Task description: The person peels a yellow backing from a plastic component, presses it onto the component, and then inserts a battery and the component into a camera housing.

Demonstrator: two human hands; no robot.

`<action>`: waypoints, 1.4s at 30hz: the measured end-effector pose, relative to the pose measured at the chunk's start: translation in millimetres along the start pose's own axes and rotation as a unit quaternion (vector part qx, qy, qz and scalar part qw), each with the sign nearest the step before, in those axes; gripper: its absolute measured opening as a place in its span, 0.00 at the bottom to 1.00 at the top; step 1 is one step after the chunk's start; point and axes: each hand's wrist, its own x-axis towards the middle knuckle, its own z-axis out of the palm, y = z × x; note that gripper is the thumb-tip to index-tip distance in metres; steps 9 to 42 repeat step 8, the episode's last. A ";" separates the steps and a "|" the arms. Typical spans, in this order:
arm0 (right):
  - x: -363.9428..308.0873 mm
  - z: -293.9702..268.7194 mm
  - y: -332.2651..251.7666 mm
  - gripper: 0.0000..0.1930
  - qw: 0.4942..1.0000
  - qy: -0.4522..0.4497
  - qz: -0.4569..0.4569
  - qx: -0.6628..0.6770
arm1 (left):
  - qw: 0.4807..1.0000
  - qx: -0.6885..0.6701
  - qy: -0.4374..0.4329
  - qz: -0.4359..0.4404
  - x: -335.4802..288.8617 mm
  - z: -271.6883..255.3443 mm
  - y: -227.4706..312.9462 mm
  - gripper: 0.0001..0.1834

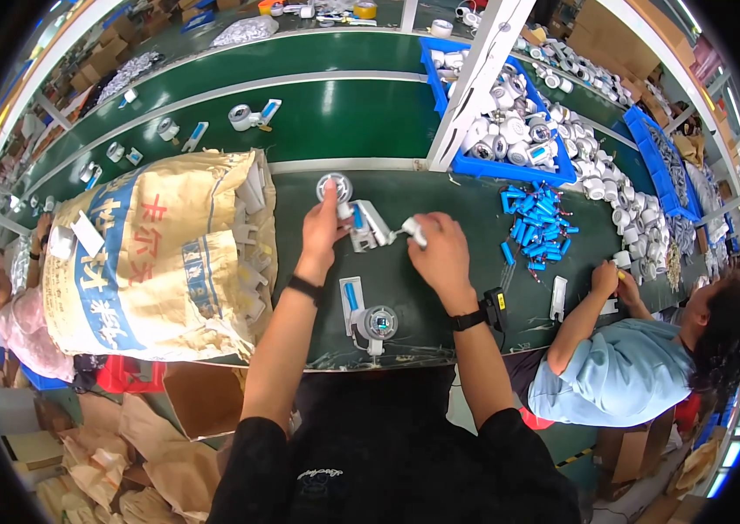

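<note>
My left hand (322, 234) is closed round a white appliance part with a round, slotted head (333, 186). Joined to or lying against that head is an open white handle shell (370, 229) with a blue battery cell inside. A small white piece (414, 231) is pinched in my right hand (442, 258), close beside the shell; a thin link, perhaps a wire, shows between them. Below my hands, a second round white head (379, 322) lies on the green table (422, 336) beside another white shell (345, 316) holding a blue cell.
Left of my arm lies a big printed sack (138, 262) of white shells. Several blue cells (537, 223) are heaped on the right, before a blue crate (509, 172) of white heads. A white upright post (474, 83) stands behind. Co-workers sit on both sides, one in light blue (632, 375).
</note>
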 end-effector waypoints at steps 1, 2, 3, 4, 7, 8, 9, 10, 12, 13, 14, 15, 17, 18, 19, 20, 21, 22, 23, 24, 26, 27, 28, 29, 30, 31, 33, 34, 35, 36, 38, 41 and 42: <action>4.5 1.6 2.5 0.21 0.999 0.037 0.024 -0.029 | 0.999 0.031 0.011 -0.004 10.5 6.0 0.7 0.40; 7.9 5.1 8.1 0.21 0.994 0.075 0.048 -0.059 | 0.998 0.063 0.020 -0.008 22.0 14.3 2.3 0.40; 9.4 6.6 17.9 0.22 0.992 0.075 0.060 -0.077 | 0.990 0.137 0.011 -0.006 31.8 25.1 6.9 0.41; 7.4 8.6 24.9 0.22 0.992 0.079 0.058 -0.080 | 0.978 0.211 0.003 -0.003 40.5 35.2 12.5 0.42; 5.1 7.9 29.3 0.24 0.988 0.068 0.108 -0.086 | 0.904 0.420 0.057 0.052 56.0 52.3 26.5 0.47; 1.2 6.5 30.0 0.25 0.986 0.058 0.125 -0.089 | 0.865 0.495 0.068 0.045 51.0 60.1 35.7 0.47; 1.2 6.5 30.0 0.25 0.986 0.058 0.125 -0.089 | 0.865 0.495 0.068 0.045 51.0 60.1 35.7 0.47; 1.2 6.5 30.0 0.25 0.986 0.058 0.125 -0.089 | 0.865 0.495 0.068 0.045 51.0 60.1 35.7 0.47; 1.2 6.5 30.0 0.25 0.986 0.058 0.125 -0.089 | 0.865 0.495 0.068 0.045 51.0 60.1 35.7 0.47; 1.2 6.5 30.0 0.25 0.986 0.058 0.125 -0.089 | 0.865 0.495 0.068 0.045 51.0 60.1 35.7 0.47; 1.2 6.5 30.0 0.25 0.986 0.058 0.125 -0.089 | 0.865 0.495 0.068 0.045 51.0 60.1 35.7 0.47; 1.2 6.5 30.0 0.25 0.986 0.058 0.125 -0.089 | 0.865 0.495 0.068 0.045 51.0 60.1 35.7 0.47; 1.2 6.5 30.0 0.25 0.986 0.058 0.125 -0.089 | 0.865 0.495 0.068 0.045 51.0 60.1 35.7 0.47; 1.2 6.5 30.0 0.25 0.986 0.058 0.125 -0.089 | 0.865 0.495 0.068 0.045 51.0 60.1 35.7 0.47; 1.2 6.5 30.0 0.25 0.986 0.058 0.125 -0.089 | 0.865 0.495 0.068 0.045 51.0 60.1 35.7 0.47; 1.2 6.5 30.0 0.25 0.986 0.058 0.125 -0.089 | 0.865 0.495 0.068 0.045 51.0 60.1 35.7 0.47; 1.2 6.5 30.0 0.25 0.986 0.058 0.125 -0.089 | 0.865 0.495 0.068 0.045 51.0 60.1 35.7 0.47; 1.2 6.5 30.0 0.25 0.986 0.058 0.125 -0.089 | 0.865 0.495 0.068 0.045 51.0 60.1 35.7 0.47; 1.2 6.5 30.0 0.25 0.986 0.058 0.125 -0.089 | 0.865 0.495 0.068 0.045 51.0 60.1 35.7 0.47; 1.2 6.5 30.0 0.25 0.986 0.058 0.125 -0.089 | 0.865 0.495 0.068 0.045 51.0 60.1 35.7 0.47; 1.2 6.5 30.0 0.25 0.986 0.058 0.125 -0.089 | 0.865 0.495 0.068 0.045 51.0 60.1 35.7 0.47; 1.2 6.5 30.0 0.25 0.986 0.058 0.125 -0.089 | 0.865 0.495 0.068 0.045 51.0 60.1 35.7 0.47; 1.2 6.5 30.0 0.25 0.986 0.058 0.125 -0.089 | 0.865 0.495 0.068 0.045 51.0 60.1 35.7 0.47; 1.2 6.5 30.0 0.25 0.986 0.058 0.125 -0.089 | 0.865 0.495 0.068 0.045 51.0 60.1 35.7 0.47; 1.2 6.5 30.0 0.25 0.986 0.058 0.125 -0.089 | 0.865 0.495 0.068 0.045 51.0 60.1 35.7 0.47; 1.2 6.5 30.0 0.25 0.986 0.058 0.125 -0.089 | 0.865 0.495 0.068 0.045 51.0 60.1 35.7 0.47; 1.2 6.5 30.0 0.25 0.986 0.058 0.125 -0.089 | 0.865 0.495 0.068 0.045 51.0 60.1 35.7 0.47; 1.2 6.5 30.0 0.25 0.986 0.058 0.125 -0.089 | 0.865 0.495 0.068 0.045 51.0 60.1 35.7 0.47; 1.2 6.5 30.0 0.25 0.986 0.058 0.125 -0.089 | 0.865 0.495 0.068 0.045 51.0 60.1 35.7 0.47; 1.2 6.5 30.0 0.25 0.986 0.058 0.125 -0.089 | 0.865 0.495 0.068 0.045 51.0 60.1 35.7 0.47; 1.2 6.5 30.0 0.25 0.986 0.058 0.125 -0.089 | 0.865 0.495 0.068 0.045 51.0 60.1 35.7 0.47; 1.2 6.5 30.0 0.25 0.986 0.058 0.125 -0.089 | 0.865 0.495 0.068 0.045 51.0 60.1 35.7 0.47; 1.2 6.5 30.0 0.25 0.986 0.058 0.125 -0.089 | 0.865 0.495 0.068 0.045 51.0 60.1 35.7 0.47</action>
